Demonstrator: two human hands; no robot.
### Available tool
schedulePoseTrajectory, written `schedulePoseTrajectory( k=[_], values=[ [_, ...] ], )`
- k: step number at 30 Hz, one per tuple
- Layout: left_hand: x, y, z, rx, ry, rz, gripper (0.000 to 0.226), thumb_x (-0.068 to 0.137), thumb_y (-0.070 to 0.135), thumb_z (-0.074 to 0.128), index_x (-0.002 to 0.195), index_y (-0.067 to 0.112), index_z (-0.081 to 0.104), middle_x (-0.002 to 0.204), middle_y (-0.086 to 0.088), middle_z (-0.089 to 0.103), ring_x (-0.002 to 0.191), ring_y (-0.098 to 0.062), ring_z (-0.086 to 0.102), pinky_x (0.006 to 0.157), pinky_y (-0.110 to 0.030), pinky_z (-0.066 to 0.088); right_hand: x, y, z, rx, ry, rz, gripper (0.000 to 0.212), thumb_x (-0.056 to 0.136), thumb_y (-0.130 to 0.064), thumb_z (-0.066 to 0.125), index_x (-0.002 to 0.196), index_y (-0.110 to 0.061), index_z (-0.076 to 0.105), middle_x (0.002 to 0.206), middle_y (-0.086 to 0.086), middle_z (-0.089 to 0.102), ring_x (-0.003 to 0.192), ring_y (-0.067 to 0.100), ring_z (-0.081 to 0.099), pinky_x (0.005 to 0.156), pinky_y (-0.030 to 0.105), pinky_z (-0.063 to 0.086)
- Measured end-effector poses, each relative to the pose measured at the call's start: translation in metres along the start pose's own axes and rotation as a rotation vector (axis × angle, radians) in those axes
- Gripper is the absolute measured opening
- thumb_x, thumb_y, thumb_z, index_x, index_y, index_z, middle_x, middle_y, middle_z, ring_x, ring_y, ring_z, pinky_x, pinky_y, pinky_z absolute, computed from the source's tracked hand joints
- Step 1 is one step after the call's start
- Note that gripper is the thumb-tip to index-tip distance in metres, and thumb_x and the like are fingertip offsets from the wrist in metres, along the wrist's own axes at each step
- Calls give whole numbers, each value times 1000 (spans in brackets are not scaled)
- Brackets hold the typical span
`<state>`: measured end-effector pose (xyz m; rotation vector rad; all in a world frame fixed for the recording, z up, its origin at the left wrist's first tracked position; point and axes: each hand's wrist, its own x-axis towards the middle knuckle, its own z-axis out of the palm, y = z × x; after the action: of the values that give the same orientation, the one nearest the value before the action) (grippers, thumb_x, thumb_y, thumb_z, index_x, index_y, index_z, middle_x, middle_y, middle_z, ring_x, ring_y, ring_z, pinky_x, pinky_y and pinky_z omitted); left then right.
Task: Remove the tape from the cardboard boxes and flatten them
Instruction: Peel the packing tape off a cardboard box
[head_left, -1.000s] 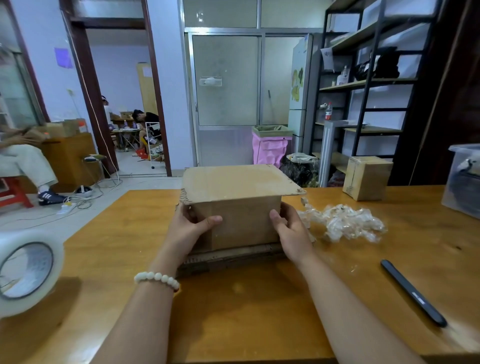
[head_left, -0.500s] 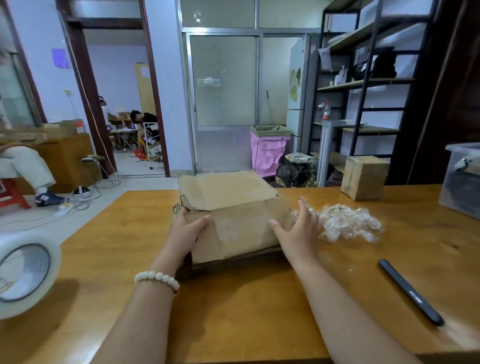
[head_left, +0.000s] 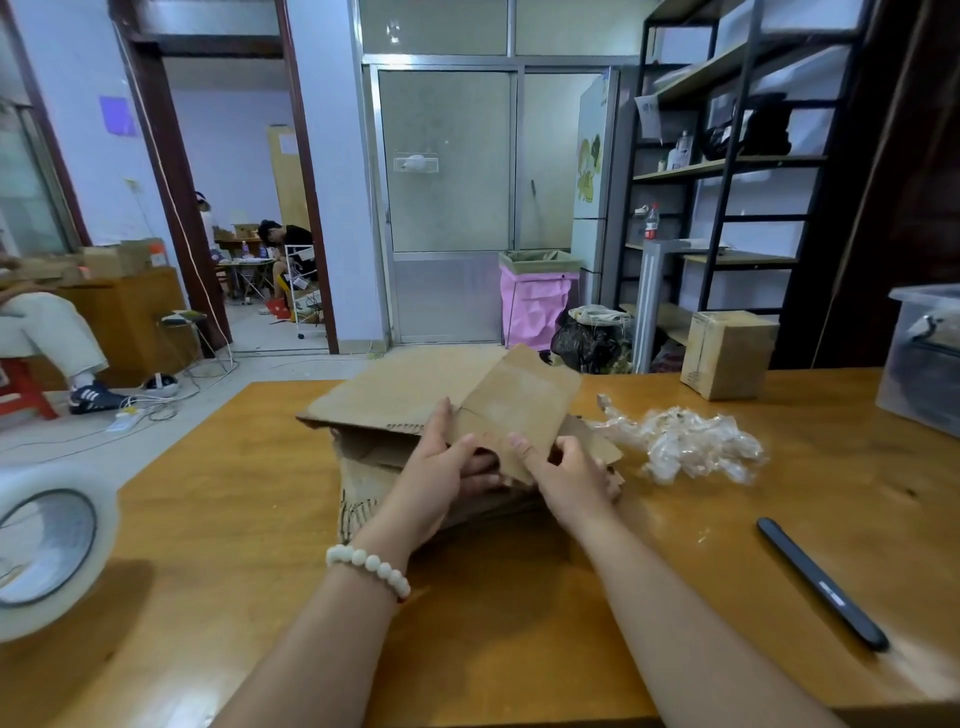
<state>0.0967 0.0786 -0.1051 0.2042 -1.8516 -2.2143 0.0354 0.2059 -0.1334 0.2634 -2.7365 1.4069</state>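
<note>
A brown cardboard box (head_left: 395, 400) lies half collapsed in the middle of the wooden table (head_left: 249, 519), its flaps splayed. My left hand (head_left: 441, 478) grips the near edge of a raised flap (head_left: 519, 405), thumb on top and fingers underneath. My right hand (head_left: 571, 473) pinches the same flap from the right, thumb pressed on its face. A crumpled wad of removed clear tape (head_left: 685, 444) lies just right of the box. A second box (head_left: 727, 353), still whole and taped, stands at the far right of the table.
A large roll of clear tape (head_left: 47, 551) sits at the table's left edge. A black pen-like tool (head_left: 821, 582) lies at the right front. A clear plastic bin (head_left: 924, 358) stands at the far right. A seated person (head_left: 47, 332) is at the left.
The box stood upright between both hands; it has been pushed down and collapsed. Both hands moved from its sides to the middle and now hold a raised flap.
</note>
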Motion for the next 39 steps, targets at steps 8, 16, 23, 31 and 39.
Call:
schedulePoseTrajectory(
  k=[8, 16, 23, 31, 39],
  values=[
    [-1, 30, -54, 275, -29, -103, 41, 100, 33, 47, 140, 23, 46, 55, 4, 61, 40, -6, 46, 38, -16, 38, 16, 5, -27, 512, 41, 61, 31, 95, -13, 50, 125, -19, 54, 112, 1, 65, 98, 17, 62, 85, 37, 54],
    [45, 40, -123, 677, 484, -120, 66, 95, 46, 56, 148, 12, 33, 140, -16, 47, 124, -35, 47, 101, -48, 42, 21, 15, -38, 190, 161, -4, 42, 99, -24, 44, 141, -20, 44, 144, 1, 46, 113, 21, 51, 85, 29, 39],
    [51, 5, -110, 575, 324, -288, 75, 85, 27, 74, 140, 2, 30, 131, -20, 51, 108, -33, 56, 85, -42, 52, 28, 23, -30, 68, 119, 25, 51, 97, -35, 50, 142, -15, 38, 145, 6, 39, 131, 26, 37, 105, 40, 34],
    [29, 10, -119, 382, 237, -366, 42, 84, 21, 73, 113, -4, 55, 95, -18, 61, 68, -25, 57, 63, -34, 50, 30, 28, -31, 56, 117, 69, 39, 96, -31, 48, 126, -8, 53, 116, 8, 60, 98, 24, 52, 78, 31, 39],
    [31, 8, -120, 414, 315, -335, 53, 94, 49, 55, 116, 1, 57, 94, -17, 65, 78, -30, 61, 69, -36, 51, 34, 31, -25, 138, 39, 188, 50, 90, -37, 51, 124, -4, 38, 103, 6, 47, 83, 21, 46, 52, 27, 28]
  ],
)
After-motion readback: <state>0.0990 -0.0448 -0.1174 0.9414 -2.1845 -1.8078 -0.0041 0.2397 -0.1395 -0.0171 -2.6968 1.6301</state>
